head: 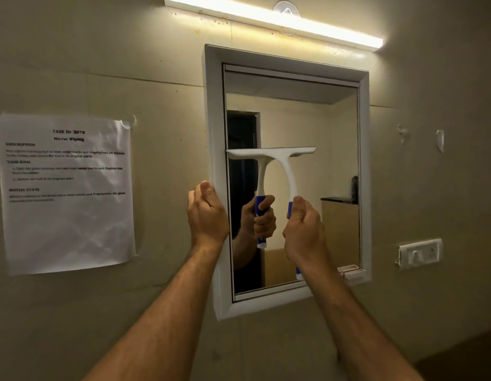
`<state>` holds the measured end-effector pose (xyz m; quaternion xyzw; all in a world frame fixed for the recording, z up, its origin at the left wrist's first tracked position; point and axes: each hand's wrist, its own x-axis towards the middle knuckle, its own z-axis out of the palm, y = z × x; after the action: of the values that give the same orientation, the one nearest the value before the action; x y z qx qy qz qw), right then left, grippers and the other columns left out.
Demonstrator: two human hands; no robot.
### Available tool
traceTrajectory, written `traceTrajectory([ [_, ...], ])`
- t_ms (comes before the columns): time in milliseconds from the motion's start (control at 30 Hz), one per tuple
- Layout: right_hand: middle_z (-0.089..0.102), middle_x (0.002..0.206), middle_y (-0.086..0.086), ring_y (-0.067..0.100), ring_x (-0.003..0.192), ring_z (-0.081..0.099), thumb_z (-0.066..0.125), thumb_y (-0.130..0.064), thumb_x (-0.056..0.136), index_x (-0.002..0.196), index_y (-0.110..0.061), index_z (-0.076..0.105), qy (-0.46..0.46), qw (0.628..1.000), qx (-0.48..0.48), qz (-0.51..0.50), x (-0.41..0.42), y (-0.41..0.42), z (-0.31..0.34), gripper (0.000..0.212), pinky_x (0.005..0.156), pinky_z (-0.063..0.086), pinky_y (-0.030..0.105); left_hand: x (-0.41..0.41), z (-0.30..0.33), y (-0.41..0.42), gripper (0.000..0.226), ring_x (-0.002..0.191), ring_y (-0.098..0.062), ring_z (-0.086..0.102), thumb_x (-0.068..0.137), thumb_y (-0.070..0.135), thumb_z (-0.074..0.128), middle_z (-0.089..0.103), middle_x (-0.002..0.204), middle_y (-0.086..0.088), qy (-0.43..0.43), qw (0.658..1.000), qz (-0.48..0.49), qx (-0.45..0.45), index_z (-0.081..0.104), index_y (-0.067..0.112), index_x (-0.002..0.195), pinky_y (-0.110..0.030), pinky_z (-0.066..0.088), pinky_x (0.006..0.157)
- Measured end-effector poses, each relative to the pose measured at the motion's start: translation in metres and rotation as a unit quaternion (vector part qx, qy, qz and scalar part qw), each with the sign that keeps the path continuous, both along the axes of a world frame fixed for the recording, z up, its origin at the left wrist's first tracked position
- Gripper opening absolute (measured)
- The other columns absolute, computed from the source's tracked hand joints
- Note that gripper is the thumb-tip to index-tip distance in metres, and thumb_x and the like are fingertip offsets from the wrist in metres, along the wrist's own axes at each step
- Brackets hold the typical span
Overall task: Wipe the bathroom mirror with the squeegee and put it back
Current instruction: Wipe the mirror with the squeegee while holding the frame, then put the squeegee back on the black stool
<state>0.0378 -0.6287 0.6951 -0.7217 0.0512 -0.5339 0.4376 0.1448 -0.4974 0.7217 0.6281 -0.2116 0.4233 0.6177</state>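
Two bare hands work at the wall-mounted mirror [291,127], the landmark for every position below. The mirror sits in a white frame [212,105]; a lit tube light [272,19] runs above it. A printed sheet [67,193] is taped to the wall well to the left of the mirror, and a white switch plate [420,253] is fixed to the right of its lower corner. The left hand [207,215] is curled around the frame's left edge, fingers wrapped behind it. The right hand [305,232] is fisted around the blue handle of the squeegee [277,156]. The squeegee's white blade lies level against the glass at mid-height, touching the left inner edge.
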Motion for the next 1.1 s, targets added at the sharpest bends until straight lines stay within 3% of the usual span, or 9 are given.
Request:
traceTrajectory([
  [100,0.048,0.067,-0.009,0.005,0.059,0.052,0.019,-0.054,0.1,0.078,-0.034,0.044,0.011,1.0,-0.003,-0.017,-0.005,0.002,-0.021,0.039,0.051,0.034,0.015,-0.003,-0.012,0.003,0.042,0.083,-0.003,0.042,0.103,0.042,0.019,0.044,0.1,0.005,0.017,1.0,-0.008,0.018,0.053,0.017,0.11,-0.013,0.031,0.071],
  [233,0.042,0.064,-0.008,0.005,0.055,0.045,0.021,-0.05,0.101,0.074,-0.033,0.043,0.018,1.0,-0.004,-0.025,-0.011,0.006,-0.045,0.039,0.052,0.034,0.018,-0.009,-0.036,0.012,0.041,0.096,-0.019,0.05,0.101,0.048,0.018,0.049,0.103,-0.001,0.041,0.997,-0.014,0.062,0.052,0.025,0.107,-0.036,0.045,0.08],
  [400,0.045,0.067,-0.004,0.013,0.059,0.047,0.023,-0.047,0.102,0.077,-0.031,0.045,0.042,0.999,0.012,-0.004,-0.023,0.012,-0.074,0.037,0.054,0.037,0.027,-0.024,-0.059,0.029,0.049,0.102,-0.018,0.046,0.1,0.048,0.018,0.048,0.107,-0.001,0.044,0.992,-0.001,0.117,0.052,0.02,0.123,-0.034,0.041,0.083],
  [533,0.052,0.073,0.004,0.017,0.063,0.053,0.027,-0.046,0.102,0.085,-0.029,0.05,0.086,0.995,0.046,0.014,-0.041,0.018,-0.118,0.033,0.054,0.044,0.03,-0.038,-0.077,0.045,0.054,0.117,-0.016,0.04,0.101,0.046,0.019,0.048,0.126,-0.005,0.068,0.99,0.005,0.127,0.042,0.015,0.139,-0.029,0.031,0.091],
  [667,0.048,0.068,0.004,0.017,0.057,0.047,0.029,-0.045,0.101,0.087,-0.025,0.053,0.119,0.989,0.091,0.015,-0.062,0.027,-0.164,0.034,0.052,0.041,0.033,-0.056,-0.107,0.071,0.056,0.125,-0.017,0.036,0.1,0.047,0.02,0.046,0.137,-0.006,0.072,0.986,0.014,0.153,0.038,0.015,0.142,-0.026,0.026,0.095],
  [767,0.048,0.067,0.004,0.017,0.057,0.046,0.029,-0.05,0.1,0.085,-0.021,0.055,0.156,0.981,0.118,0.001,-0.077,0.033,-0.18,0.041,0.051,0.039,0.031,-0.065,-0.137,0.1,0.06,0.129,-0.02,0.035,0.098,0.051,0.019,0.041,0.143,-0.006,0.084,0.976,0.025,0.199,0.036,0.016,0.144,-0.035,0.029,0.104],
  [1100,0.054,0.068,0.003,0.023,0.065,0.053,0.029,-0.049,0.1,0.077,-0.021,0.055,0.164,0.982,0.094,-0.015,-0.13,0.151,-0.195,0.044,0.062,0.042,0.038,-0.141,-0.235,0.23,0.073,0.142,-0.017,0.013,0.091,0.06,0.012,0.024,0.155,-0.004,0.129,0.933,0.074,0.327,0.027,0.017,0.148,-0.037,0.016,0.113],
])
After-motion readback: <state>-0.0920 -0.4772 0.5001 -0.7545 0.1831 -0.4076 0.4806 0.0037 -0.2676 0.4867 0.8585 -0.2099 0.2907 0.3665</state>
